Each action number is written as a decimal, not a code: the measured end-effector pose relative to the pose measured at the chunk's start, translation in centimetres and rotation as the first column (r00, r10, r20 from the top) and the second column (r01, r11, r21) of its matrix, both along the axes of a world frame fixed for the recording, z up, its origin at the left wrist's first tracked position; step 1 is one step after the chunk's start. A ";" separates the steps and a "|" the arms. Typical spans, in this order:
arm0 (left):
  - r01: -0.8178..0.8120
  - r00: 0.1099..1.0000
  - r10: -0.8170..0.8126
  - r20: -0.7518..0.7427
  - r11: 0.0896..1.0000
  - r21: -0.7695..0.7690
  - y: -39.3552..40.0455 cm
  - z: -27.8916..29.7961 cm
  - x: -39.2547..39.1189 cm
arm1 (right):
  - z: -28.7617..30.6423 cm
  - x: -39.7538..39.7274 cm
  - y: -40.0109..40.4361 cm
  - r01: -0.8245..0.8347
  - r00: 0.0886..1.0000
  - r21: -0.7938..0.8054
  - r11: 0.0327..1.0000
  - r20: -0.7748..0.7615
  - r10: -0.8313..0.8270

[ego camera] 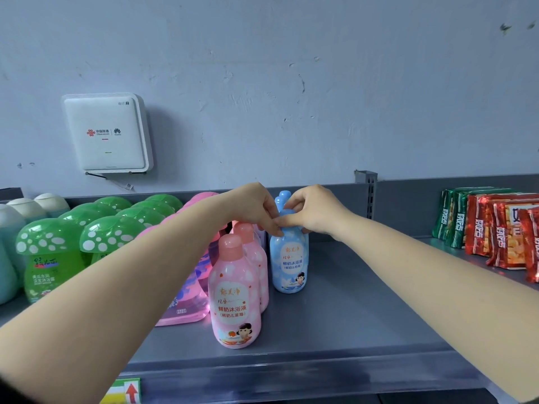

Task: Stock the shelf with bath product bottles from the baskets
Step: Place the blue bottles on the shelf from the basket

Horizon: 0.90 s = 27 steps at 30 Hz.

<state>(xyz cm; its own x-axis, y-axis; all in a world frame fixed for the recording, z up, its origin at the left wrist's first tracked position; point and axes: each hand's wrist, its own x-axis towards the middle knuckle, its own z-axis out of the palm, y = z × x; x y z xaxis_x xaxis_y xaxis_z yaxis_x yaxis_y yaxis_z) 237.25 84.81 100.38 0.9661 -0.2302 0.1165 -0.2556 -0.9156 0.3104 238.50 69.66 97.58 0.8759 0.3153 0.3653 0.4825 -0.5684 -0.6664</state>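
Note:
A blue bath bottle stands upright on the grey shelf. My left hand and my right hand both pinch it at the neck and cap, which they hide. More blue caps show behind it. Left of it stands a row of pink bottles, the front one nearest me with a second behind. No basket is in view.
Pink and purple mushroom-capped bottles stand under my left forearm, green mushroom bottles and teal bottles further left. Red snack packs and green ones fill the shelf's right end. A white router hangs on the wall.

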 end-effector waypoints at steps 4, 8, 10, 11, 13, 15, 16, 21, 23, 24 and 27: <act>0.004 1.000 -0.004 -0.013 1.000 -0.003 -0.1 0.1 0.0 | 0.3 -0.5 -0.3 -0.031 0.996 0.032 0.999 -0.077 0.033; 0.017 0.999 -0.017 -0.037 1.000 -0.002 -0.1 0.3 -0.2 | 0.2 -0.6 -0.5 -0.026 0.998 -0.013 1.000 -0.052 0.026; 0.018 0.999 -0.018 -0.040 1.000 0.013 -0.3 0.4 -0.3 | 0.0 -0.6 -0.5 -0.009 1.000 -0.037 0.999 -0.017 0.008; 0.017 0.999 -0.016 -0.043 1.000 0.019 -0.3 0.5 -0.3 | -0.1 -0.6 -0.4 -0.001 1.000 -0.043 0.999 -0.002 0.001; 0.014 0.999 -0.012 -0.048 1.000 0.024 -0.4 0.6 -0.5 | -0.2 -0.7 -0.4 0.006 1.000 -0.046 0.999 0.015 -0.005; 0.006 0.999 -0.004 -0.048 1.000 0.029 -0.4 0.6 -0.7 | -0.2 -0.8 -0.4 0.009 1.000 -0.057 0.998 0.016 -0.008; 0.001 0.999 0.000 -0.047 1.000 0.028 -0.4 0.6 -0.8 | -0.2 -0.9 -0.5 0.010 1.000 -0.068 0.998 0.014 -0.009; -0.034 0.991 0.041 0.128 0.998 -0.061 -0.1 1.5 -2.0 | 0.9 -1.8 -1.5 0.055 0.997 0.015 0.998 0.051 -0.056; -0.040 0.966 0.054 0.251 0.997 -0.060 -0.1 2.0 -3.0 | 1.6 -2.6 -2.1 0.068 0.994 0.075 0.995 0.080 -0.074; -0.030 0.955 0.048 0.292 0.997 -0.066 -0.1 2.2 -3.6 | 1.9 -3.0 -2.3 0.077 0.992 0.094 0.993 0.092 -0.086; -0.001 0.925 0.032 0.378 0.997 -0.081 -0.4 2.7 -5.5 | 2.3 -4.8 -3.2 0.146 0.972 0.069 0.987 0.176 -0.156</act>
